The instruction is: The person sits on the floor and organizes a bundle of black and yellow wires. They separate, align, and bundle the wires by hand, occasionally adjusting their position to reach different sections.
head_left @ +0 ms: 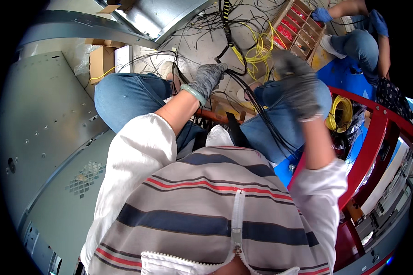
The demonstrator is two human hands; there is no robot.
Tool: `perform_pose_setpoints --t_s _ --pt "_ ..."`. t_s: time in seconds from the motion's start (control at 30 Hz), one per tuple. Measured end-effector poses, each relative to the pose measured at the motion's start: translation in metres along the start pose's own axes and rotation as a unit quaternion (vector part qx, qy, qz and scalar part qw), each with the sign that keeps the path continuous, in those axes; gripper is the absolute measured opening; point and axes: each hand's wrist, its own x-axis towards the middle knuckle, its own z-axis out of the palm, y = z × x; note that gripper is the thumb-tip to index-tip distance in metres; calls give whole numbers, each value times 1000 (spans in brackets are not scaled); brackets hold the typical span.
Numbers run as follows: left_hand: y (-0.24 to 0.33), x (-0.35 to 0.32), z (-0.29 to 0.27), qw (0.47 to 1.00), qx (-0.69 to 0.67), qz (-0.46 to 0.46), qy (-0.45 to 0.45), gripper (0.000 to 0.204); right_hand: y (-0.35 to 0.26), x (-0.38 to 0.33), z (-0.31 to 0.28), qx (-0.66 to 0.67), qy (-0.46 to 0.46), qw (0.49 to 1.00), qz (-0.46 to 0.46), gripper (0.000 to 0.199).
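Note:
My left hand [208, 80], in a grey knit glove with a pale green bangle at the wrist, is closed around a bundle of black cables [247, 87] between my knees. From that fist the cables trail to the right and down over my right thigh. Farther out, a black cable harness with yellow-striped wrap [226, 28] reaches toward the fist. My right hand [297, 87], gloved the same way, is raised over my right knee and smeared by motion. Its fingers are too blurred to show whether anything is in them. Loose yellow cables [257, 52] lie near it on the floor.
A wooden compartment box [294, 28] with small red parts sits beyond my right hand. A co-worker's blue-gloved hand [322, 15] is at its edge. Grey metal panels [50, 114] stand at left, near a cardboard box [102, 64]. At right are a red frame [367, 156] and coiled yellow cable [339, 113].

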Motion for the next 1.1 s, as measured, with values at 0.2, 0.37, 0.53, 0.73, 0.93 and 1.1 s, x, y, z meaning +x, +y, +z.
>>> perform_pose_setpoints --t_s 0.2,0.37,0.53,0.73,0.93,1.1 --pt "-10 33 -8 974 200 51 -96 28 -39 13 85 -163 -3 979 -125 29" --pt "-2 -4 1 1000 -15 -4 -27 20 10 21 103 -131 -243 961 29 28" --pt "-5 -7 -5 997 -60 13 -45 21 28 32 108 116 -314 931 147 27" --pt "0 -17 -5 994 -99 18 -34 22 40 27 122 221 -274 925 143 12" --pt "2 -17 -5 997 -57 17 -40 26 38 25 103 200 -333 913 127 26" --pt "0 -8 1 999 -14 23 -20 29 2 19 88 377 -316 774 399 36"
